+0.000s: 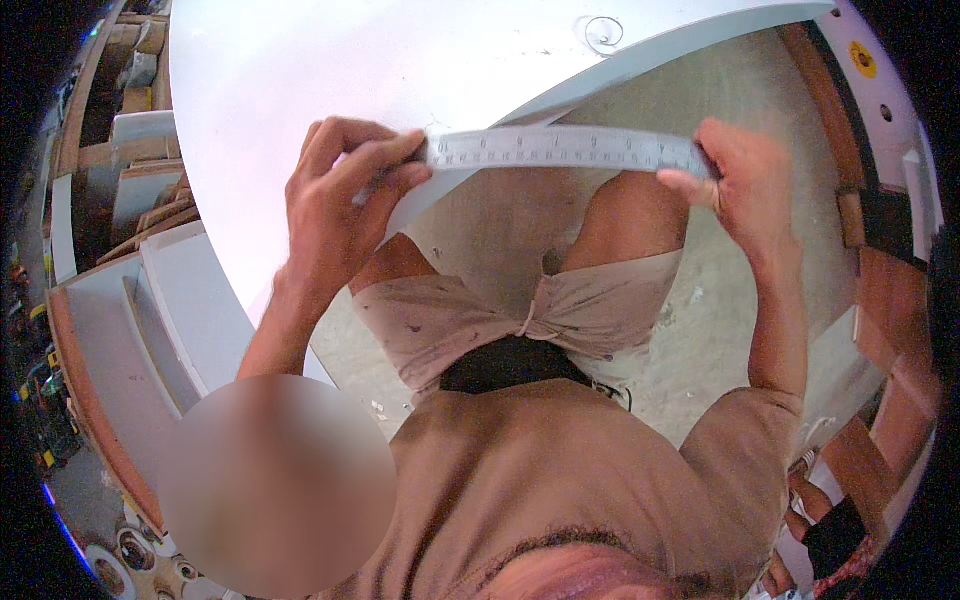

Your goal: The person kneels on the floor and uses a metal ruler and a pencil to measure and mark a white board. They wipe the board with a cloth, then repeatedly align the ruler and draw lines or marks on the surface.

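Observation:
A pale ruler (560,148) with printed marks stretches level between my two hands, in front of my body. My left hand (350,185) pinches its left end between thumb and fingers, over the white tabletop. Around the right end, the fingers of my right hand (740,180) are closed, with the thumb along the lower edge. The right hand is somewhat blurred. Beneath the ruler lie the edge of the white table (320,60) and, past it, my legs and the floor.
A thin wire loop (603,36) lies on the table at the far side. On the left stand shelves with wood offcuts (140,70) and a pale open box (110,310). Brown panels (895,310) line the right side. Part of another person (815,500) shows at lower right.

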`<action>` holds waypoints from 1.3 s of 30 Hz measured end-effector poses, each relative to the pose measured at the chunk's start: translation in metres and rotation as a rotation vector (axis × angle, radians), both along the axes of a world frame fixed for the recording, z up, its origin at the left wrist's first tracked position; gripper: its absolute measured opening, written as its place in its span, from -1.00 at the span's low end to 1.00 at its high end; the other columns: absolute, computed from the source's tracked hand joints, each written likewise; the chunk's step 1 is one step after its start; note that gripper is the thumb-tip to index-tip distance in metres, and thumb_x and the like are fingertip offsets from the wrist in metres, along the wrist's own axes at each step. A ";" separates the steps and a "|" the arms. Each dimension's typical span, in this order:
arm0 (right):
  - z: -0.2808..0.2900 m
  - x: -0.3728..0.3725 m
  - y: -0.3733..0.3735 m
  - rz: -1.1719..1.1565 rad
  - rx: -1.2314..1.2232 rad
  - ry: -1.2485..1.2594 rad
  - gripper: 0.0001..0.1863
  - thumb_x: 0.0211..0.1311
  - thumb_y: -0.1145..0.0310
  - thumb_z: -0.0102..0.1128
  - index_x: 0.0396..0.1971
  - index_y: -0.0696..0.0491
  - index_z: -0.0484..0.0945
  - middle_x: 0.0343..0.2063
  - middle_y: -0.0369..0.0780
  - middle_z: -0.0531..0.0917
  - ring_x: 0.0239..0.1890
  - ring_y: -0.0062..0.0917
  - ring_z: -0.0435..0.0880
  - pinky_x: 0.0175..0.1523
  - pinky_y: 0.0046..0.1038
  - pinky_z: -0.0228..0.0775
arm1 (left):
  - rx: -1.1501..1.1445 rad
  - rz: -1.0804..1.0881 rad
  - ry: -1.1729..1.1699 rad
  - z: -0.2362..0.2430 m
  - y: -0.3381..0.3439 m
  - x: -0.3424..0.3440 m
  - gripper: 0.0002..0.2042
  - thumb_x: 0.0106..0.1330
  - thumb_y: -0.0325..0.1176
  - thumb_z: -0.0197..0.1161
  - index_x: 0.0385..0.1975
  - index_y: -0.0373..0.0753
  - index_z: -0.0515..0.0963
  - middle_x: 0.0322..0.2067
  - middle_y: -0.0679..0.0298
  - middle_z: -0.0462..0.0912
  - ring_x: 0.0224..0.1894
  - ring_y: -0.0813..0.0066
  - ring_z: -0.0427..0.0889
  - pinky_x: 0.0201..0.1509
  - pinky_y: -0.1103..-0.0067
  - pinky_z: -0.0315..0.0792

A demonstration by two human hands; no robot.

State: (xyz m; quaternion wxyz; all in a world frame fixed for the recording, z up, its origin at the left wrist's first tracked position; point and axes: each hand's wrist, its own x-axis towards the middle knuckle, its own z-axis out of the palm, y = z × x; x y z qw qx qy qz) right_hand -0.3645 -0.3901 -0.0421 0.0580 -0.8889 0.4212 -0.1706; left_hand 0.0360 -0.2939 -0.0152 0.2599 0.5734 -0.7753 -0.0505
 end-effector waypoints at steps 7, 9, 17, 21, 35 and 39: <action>0.004 0.029 0.006 0.034 0.002 -0.066 -0.36 0.11 -0.30 0.35 -0.57 0.04 0.40 -0.64 -0.13 0.47 -0.58 -0.17 0.52 -0.47 -0.19 0.33 | -0.024 -0.014 -0.029 0.017 -0.010 -0.003 -0.75 0.14 -0.40 0.53 -0.16 -0.15 0.78 -0.24 0.30 0.67 -0.18 0.41 0.62 -0.17 0.45 0.59; 0.008 0.035 -0.008 -0.037 -0.002 -0.067 -0.36 0.10 -0.30 0.35 -0.57 0.04 0.40 -0.64 -0.12 0.48 -0.58 -0.16 0.52 -0.46 -0.18 0.33 | -0.042 -0.006 -0.009 0.016 -0.021 -0.003 -0.76 0.14 -0.41 0.52 -0.17 -0.15 0.78 -0.24 0.29 0.67 -0.18 0.40 0.62 -0.16 0.45 0.59; 0.018 0.036 0.006 -0.023 0.062 -0.048 -0.36 0.09 -0.27 0.38 -0.53 0.06 0.39 -0.62 -0.08 0.46 -0.55 -0.09 0.50 -0.46 -0.19 0.28 | -0.070 -0.054 0.011 0.020 -0.007 -0.008 -0.78 0.15 -0.42 0.52 -0.19 -0.16 0.78 -0.26 0.27 0.68 -0.18 0.37 0.62 -0.17 0.46 0.58; 0.016 0.039 -0.019 -0.074 0.015 -0.074 -0.35 0.08 -0.27 0.40 -0.55 0.06 0.38 -0.63 -0.09 0.46 -0.56 -0.11 0.48 -0.45 -0.19 0.27 | -0.091 -0.049 0.007 0.018 -0.032 -0.008 -0.79 0.16 -0.42 0.51 -0.19 -0.19 0.78 -0.24 0.24 0.67 -0.17 0.34 0.63 -0.15 0.45 0.58; 0.024 0.025 -0.036 -0.118 0.032 -0.023 -0.32 0.11 -0.32 0.33 -0.54 0.09 0.42 -0.64 -0.10 0.38 -0.58 -0.25 0.42 -0.44 -0.25 0.25 | 0.012 0.004 0.017 0.018 -0.057 -0.028 -0.80 0.21 -0.37 0.47 -0.19 -0.24 0.76 -0.26 0.20 0.65 -0.17 0.32 0.62 -0.08 0.39 0.57; 0.013 0.006 -0.016 -0.089 0.031 0.018 -0.31 0.11 -0.35 0.31 -0.55 0.08 0.42 -0.64 -0.11 0.42 -0.58 -0.22 0.44 -0.45 -0.23 0.25 | -0.015 -0.108 0.039 0.022 -0.041 -0.039 -0.78 0.19 -0.37 0.49 -0.16 -0.18 0.76 -0.22 0.21 0.66 -0.12 0.32 0.67 -0.08 0.43 0.61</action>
